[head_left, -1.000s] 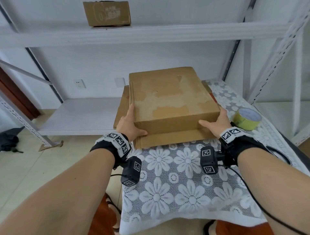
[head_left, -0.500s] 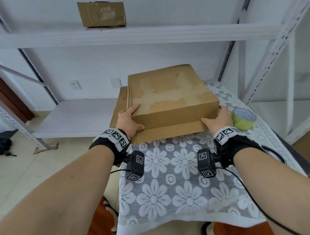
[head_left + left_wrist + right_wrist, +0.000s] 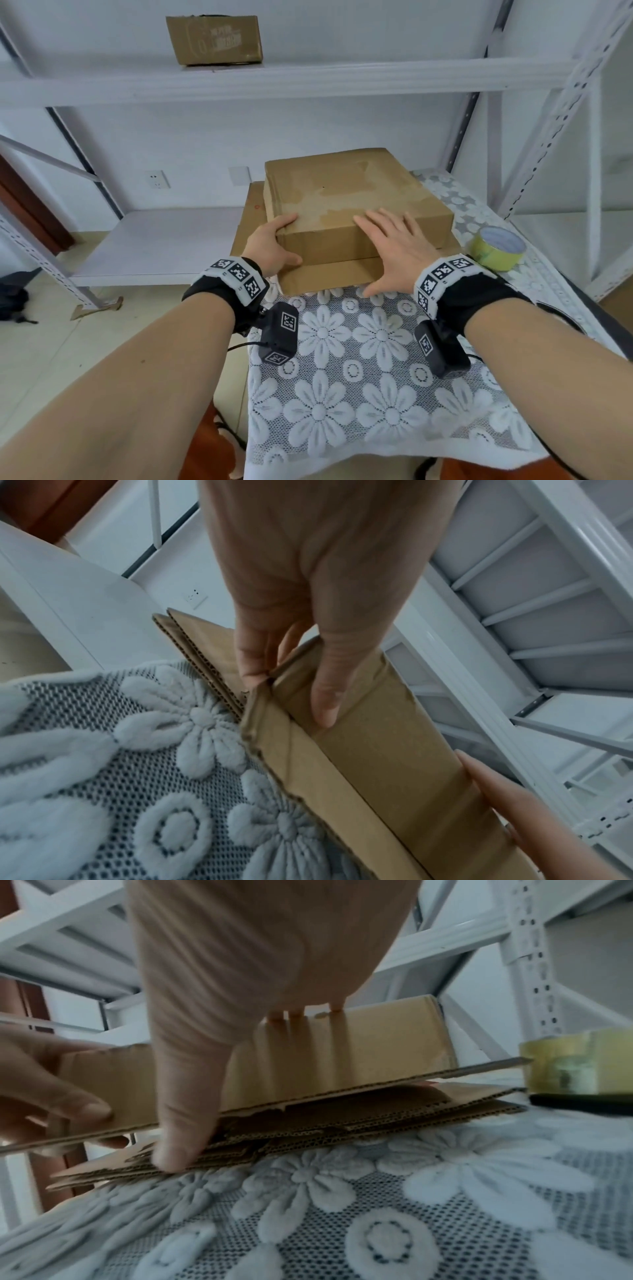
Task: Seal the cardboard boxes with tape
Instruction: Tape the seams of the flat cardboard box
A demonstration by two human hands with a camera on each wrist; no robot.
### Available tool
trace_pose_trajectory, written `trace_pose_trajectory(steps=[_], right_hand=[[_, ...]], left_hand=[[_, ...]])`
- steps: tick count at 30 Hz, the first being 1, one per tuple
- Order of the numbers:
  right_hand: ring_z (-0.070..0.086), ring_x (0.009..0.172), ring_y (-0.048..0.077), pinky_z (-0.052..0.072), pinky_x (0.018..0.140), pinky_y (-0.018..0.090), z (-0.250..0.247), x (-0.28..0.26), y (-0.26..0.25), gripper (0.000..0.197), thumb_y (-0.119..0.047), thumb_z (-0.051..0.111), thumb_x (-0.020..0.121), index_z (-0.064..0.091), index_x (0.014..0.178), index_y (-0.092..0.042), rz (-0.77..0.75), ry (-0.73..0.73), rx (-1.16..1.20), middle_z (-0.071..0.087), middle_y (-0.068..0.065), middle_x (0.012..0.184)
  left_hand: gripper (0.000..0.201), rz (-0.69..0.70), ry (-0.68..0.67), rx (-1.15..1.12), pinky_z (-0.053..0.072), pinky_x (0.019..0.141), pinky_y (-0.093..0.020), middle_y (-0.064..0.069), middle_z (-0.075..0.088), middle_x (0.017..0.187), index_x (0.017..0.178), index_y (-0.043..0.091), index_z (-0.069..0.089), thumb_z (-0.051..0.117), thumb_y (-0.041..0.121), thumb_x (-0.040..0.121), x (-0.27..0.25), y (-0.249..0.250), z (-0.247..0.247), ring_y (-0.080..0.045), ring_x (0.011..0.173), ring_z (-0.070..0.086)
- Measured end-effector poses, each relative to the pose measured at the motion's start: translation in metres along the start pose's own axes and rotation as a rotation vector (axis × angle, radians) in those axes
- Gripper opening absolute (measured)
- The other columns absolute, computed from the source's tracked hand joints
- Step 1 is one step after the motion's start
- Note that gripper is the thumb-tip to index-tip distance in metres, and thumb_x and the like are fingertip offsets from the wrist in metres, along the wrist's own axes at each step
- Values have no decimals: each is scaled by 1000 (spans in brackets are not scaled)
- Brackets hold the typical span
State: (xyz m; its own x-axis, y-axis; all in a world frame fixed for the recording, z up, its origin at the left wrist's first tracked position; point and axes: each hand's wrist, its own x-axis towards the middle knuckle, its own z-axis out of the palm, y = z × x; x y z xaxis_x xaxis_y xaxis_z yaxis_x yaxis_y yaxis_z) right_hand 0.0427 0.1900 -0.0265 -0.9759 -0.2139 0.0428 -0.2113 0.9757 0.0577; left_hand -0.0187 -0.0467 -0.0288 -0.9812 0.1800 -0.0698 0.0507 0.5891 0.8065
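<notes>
Left hand grips box corner; right hand spread flat on its front edge, thumb probably touching flat cardboard. Tape just right.

The box sits on flat cardboard on the counter. The tape roll is to its right. Another box sits on the shelf behind.

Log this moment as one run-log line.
left hand: grips cardboard box corner | right hand: flat on box front | tape roll: untouched on table | sealing: not started
</notes>
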Motion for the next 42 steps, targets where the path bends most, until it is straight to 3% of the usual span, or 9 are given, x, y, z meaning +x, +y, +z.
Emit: trace_pose_trajectory(steps=[6,11,15,19,22,30,35,37,42], right_hand=[[3,146,17,6,118,51,-1,-1,-5,108,-53,69,73,1,152,-22,-80,80,-36,6,-2,159],[34,134,16,16,117,40,-13,-5,-4,82,-65,54,81,31,145,-20,-26,292,31,43,-2,143],[41,126,14,26,108,33,-13,-10,-4,65,-63,49,83,48,134,-22,-4,285,99,51,-6,135],[42,123,13,30,105,30,-7,-11,-4,55,-56,50,88,51,131,-22,26,263,147,52,-7,133],[46,112,14,35,97,28,-6,-7,-7,49,-53,52,88,56,124,-20,27,275,174,57,-5,121],[50,96,17,42,87,31,-3,4,-11,38,-46,60,86,68,103,-13,78,308,276,62,-1,98],[49,97,16,43,89,33,2,7,-13,30,-42,61,87,67,100,-15,76,262,293,60,-3,98],[49,100,17,43,90,35,4,6,-15,29,-40,62,87,67,102,-16,69,239,297,60,-3,100],[47,101,17,42,90,35,5,6,-14,30,-39,63,87,67,103,-15,70,258,286,58,-2,100]], left_hand=[[78,42,-77,-45,51,99,-43,-5,51,131,136,35,49,78,-3,75,-4,3,-4,-25,115,54],[67,62,-130,-163,61,76,-42,7,51,108,130,32,56,65,-14,83,-7,15,-4,-19,91,65],[66,8,-217,-241,59,61,-29,-7,53,117,123,33,57,56,-20,84,-10,21,1,-21,75,64],[43,-89,-261,-373,47,62,-28,-5,53,110,128,27,57,49,2,94,-15,27,7,-20,82,56],[46,-69,-266,-376,47,61,-21,1,56,112,131,28,55,70,21,88,-18,23,8,-14,88,59],[54,-28,-177,-361,42,45,-14,-5,59,102,127,26,60,72,-3,83,-13,7,13,-2,49,51],[53,-38,-162,-354,47,55,-19,-10,62,112,121,30,62,70,-5,83,-14,-4,15,-13,67,55],[53,-25,-97,-226,51,78,-25,-7,60,123,120,32,62,76,2,79,-12,-6,17,-16,94,59],[67,106,59,391,21,117,-45,-6,35,151,128,30,59,86,30,67,-7,18,23,-26,142,23]])
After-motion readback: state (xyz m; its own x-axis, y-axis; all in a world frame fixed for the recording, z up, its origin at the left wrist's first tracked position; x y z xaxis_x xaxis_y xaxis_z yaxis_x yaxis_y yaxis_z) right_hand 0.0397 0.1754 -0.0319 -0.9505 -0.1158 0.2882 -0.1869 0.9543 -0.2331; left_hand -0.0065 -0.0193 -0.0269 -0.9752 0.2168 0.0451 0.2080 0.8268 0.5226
